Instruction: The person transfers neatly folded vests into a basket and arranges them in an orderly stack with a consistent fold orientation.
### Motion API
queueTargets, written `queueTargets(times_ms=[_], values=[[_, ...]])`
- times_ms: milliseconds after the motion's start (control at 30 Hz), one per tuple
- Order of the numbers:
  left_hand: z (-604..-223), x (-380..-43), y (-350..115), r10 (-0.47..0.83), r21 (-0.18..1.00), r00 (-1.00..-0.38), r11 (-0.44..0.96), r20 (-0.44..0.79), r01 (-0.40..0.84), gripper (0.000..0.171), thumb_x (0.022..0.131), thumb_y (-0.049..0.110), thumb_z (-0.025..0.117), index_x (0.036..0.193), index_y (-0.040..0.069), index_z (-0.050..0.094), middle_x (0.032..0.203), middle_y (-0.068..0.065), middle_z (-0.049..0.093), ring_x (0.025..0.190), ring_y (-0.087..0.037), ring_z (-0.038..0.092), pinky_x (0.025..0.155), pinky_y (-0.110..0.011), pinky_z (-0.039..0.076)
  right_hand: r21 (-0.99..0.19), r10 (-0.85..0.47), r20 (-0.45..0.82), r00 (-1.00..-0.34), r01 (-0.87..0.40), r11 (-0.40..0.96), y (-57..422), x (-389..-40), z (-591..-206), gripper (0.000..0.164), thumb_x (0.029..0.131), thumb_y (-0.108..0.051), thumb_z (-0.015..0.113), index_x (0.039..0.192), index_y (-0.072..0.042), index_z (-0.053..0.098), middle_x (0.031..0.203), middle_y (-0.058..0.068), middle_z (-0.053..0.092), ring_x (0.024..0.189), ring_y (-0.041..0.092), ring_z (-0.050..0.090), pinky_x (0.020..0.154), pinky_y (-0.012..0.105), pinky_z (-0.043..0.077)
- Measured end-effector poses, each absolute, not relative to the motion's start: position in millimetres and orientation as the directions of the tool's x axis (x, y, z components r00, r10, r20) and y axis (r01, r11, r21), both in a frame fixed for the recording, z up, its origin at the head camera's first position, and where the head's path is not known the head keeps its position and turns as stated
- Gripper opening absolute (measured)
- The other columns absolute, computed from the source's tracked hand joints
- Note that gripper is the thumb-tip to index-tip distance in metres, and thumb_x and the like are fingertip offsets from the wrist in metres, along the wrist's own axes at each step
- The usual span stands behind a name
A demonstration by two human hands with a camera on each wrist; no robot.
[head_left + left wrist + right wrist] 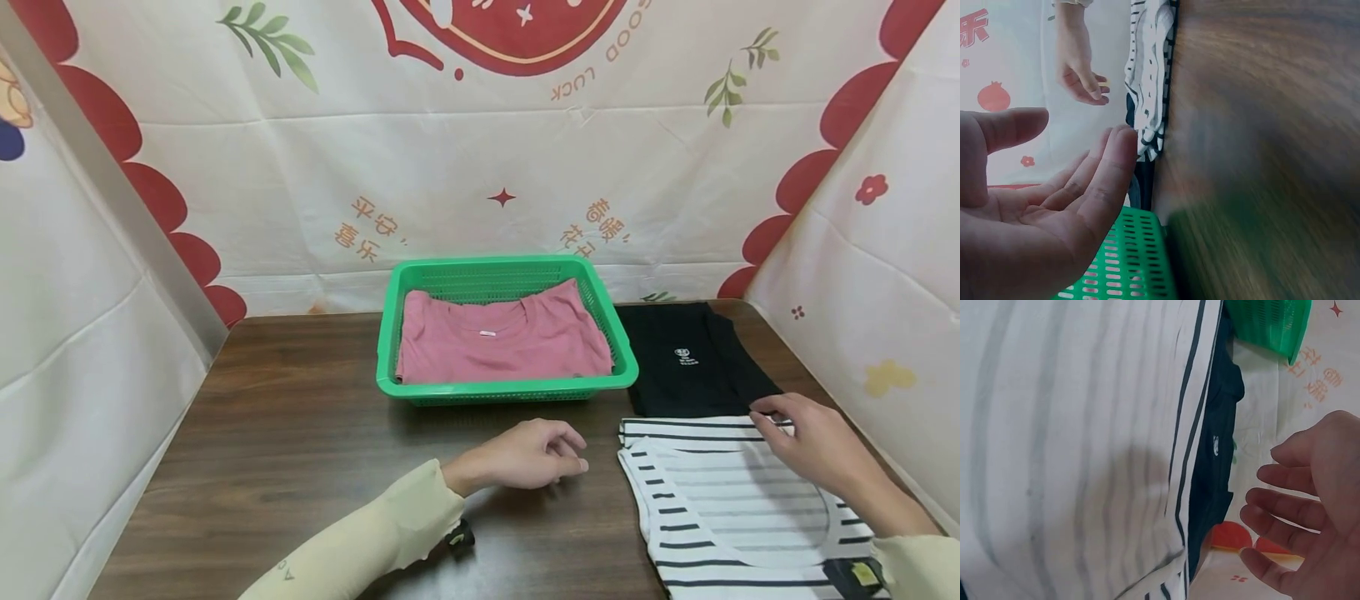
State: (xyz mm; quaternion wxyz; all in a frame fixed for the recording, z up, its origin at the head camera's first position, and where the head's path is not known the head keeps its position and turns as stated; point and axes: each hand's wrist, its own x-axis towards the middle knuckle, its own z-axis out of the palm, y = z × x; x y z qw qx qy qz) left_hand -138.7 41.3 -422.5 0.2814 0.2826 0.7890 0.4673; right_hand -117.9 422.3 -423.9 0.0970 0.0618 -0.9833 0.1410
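In the head view a black-and-white striped shirt (pixel 738 508) lies at the right of the table. My right hand (pixel 813 442) hovers over its far right edge, and the right wrist view shows loosely bent fingers (pixel 1285 512) with nothing between them. Just beyond that edge lies a folded black T-shirt (pixel 693 367) with a small white print. My left hand (pixel 525 454) is over the table to the left of the striped shirt, in front of the basket, its fingers relaxed and holding nothing.
A green plastic basket (pixel 506 388) stands at the back middle of the table with a folded pink T-shirt (pixel 502 342) inside. White printed cloth (pixel 465 158) hangs behind the table and along both sides. The brown wooden tabletop (pixel 285 450) spreads out to the left.
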Motion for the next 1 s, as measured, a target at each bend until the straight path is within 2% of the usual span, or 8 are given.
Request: queueTargets(times_ms=[300, 467, 667, 867, 1000], values=[[-427, -136, 57, 0.666, 0.903, -0.708, 0.419, -0.235, 0.094, 0.039, 0.087, 0.027, 0.065, 0.119, 0.006, 0.059, 0.087, 0.004, 0.067, 0.070, -0.017, 0.065, 0.060, -0.024, 0.050, -0.263, -0.041, 0.098, -0.994, -0.066, 0.963, 436, -117, -429, 0.030, 0.087, -0.017, 0.061, 0.102, 0.009, 0.063, 0.100, 0.035, 0.061, 0.086, 0.047, 0.057, 0.064, 0.060, 0.047], [-433, -133, 68, 0.640, 0.911, -0.721, 0.412, -0.266, 0.031, 0.039, 0.086, 0.026, 0.066, 0.119, 0.005, 0.058, 0.088, -0.003, 0.069, 0.071, -0.017, 0.066, 0.060, -0.026, 0.052, -0.263, -0.036, 0.071, -0.997, -0.054, 0.963, 448, -116, -431, 0.031, 0.087, -0.018, 0.061, 0.102, 0.010, 0.063, 0.095, 0.034, 0.062, 0.082, 0.045, 0.057, 0.062, 0.056, 0.047], [-441, -132, 84, 0.598, 0.932, -0.738, 0.344, -0.312, -0.115, 0.035, 0.086, 0.020, 0.066, 0.116, 0.001, 0.059, 0.090, -0.011, 0.072, 0.076, -0.019, 0.068, 0.071, -0.036, 0.058, -0.287, -0.052, 0.033, -0.998, -0.059, 0.956, 466, -116, -438, 0.032, 0.089, -0.019, 0.059, 0.100, 0.011, 0.063, 0.091, 0.033, 0.064, 0.076, 0.040, 0.061, 0.059, 0.053, 0.050], [-449, -130, 99, 0.606, 0.940, -0.720, 0.254, -0.339, -0.228, 0.033, 0.088, 0.015, 0.064, 0.114, -0.003, 0.057, 0.089, -0.019, 0.072, 0.078, -0.026, 0.069, 0.071, -0.040, 0.059, -0.283, -0.008, -0.010, -1.000, -0.004, 0.959, 480, -114, -444, 0.033, 0.088, -0.016, 0.058, 0.099, 0.014, 0.062, 0.087, 0.032, 0.065, 0.075, 0.039, 0.061, 0.058, 0.052, 0.050], [-452, -127, 107, 0.598, 0.926, -0.708, 0.213, -0.376, -0.312, 0.021, 0.089, 0.012, 0.062, 0.103, -0.002, 0.061, 0.086, -0.021, 0.071, 0.076, -0.030, 0.069, 0.071, -0.043, 0.059, -0.271, 0.053, -0.011, -0.999, 0.054, 0.961, 487, -112, -448, 0.038, 0.087, -0.014, 0.058, 0.104, 0.019, 0.056, 0.087, 0.034, 0.061, 0.075, 0.040, 0.057, 0.059, 0.052, 0.048]])
